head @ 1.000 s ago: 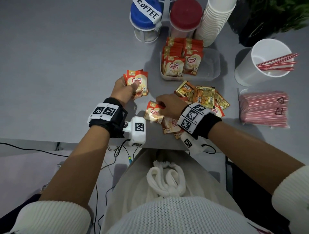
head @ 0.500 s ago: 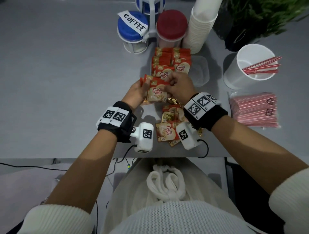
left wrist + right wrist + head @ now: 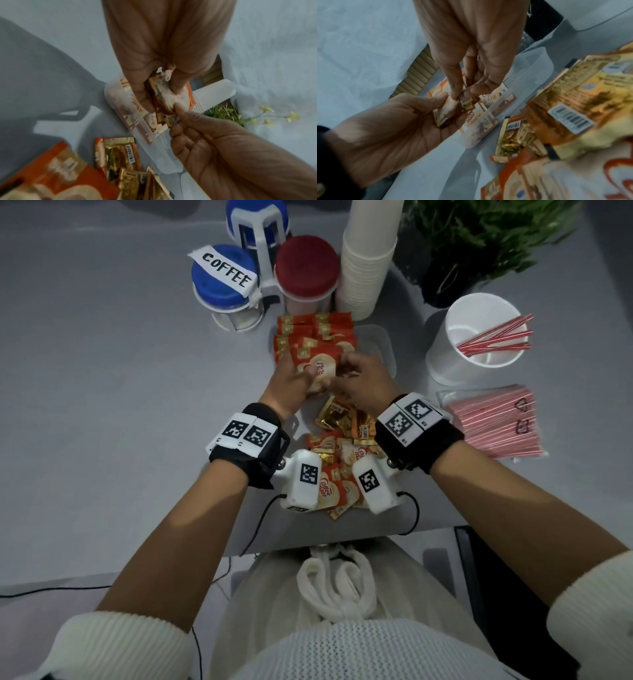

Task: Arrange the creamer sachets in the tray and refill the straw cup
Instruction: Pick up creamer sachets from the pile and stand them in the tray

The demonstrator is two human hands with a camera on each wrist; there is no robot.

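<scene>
A small stack of orange-and-white creamer sachets (image 3: 315, 368) is held over the front of the clear tray (image 3: 382, 344). My left hand (image 3: 291, 381) grips it between thumb and fingers. My right hand (image 3: 363, 381) pinches its right edge. The left wrist view shows the left hand (image 3: 159, 94) curled round the stack (image 3: 164, 97). The right hand (image 3: 462, 93) nips a sachet (image 3: 465, 104) in the right wrist view. Rows of sachets (image 3: 308, 330) stand in the tray's left half. Loose sachets (image 3: 342, 433) lie between my wrists. The white straw cup (image 3: 455, 368) holds a few red-striped straws (image 3: 493, 340).
A sealed pack of straws (image 3: 496, 426) lies right of my right wrist. Behind the tray stand a blue-lidded coffee jar (image 3: 222, 282), a red-lidded jar (image 3: 306, 268) and stacked paper cups (image 3: 366, 268). A plant (image 3: 479, 241) is at the back right. The table's front edge runs under my forearms.
My left hand carried its sachets right and forward to the tray. My right hand left the loose pile and joined it, now pinching the same stack.
</scene>
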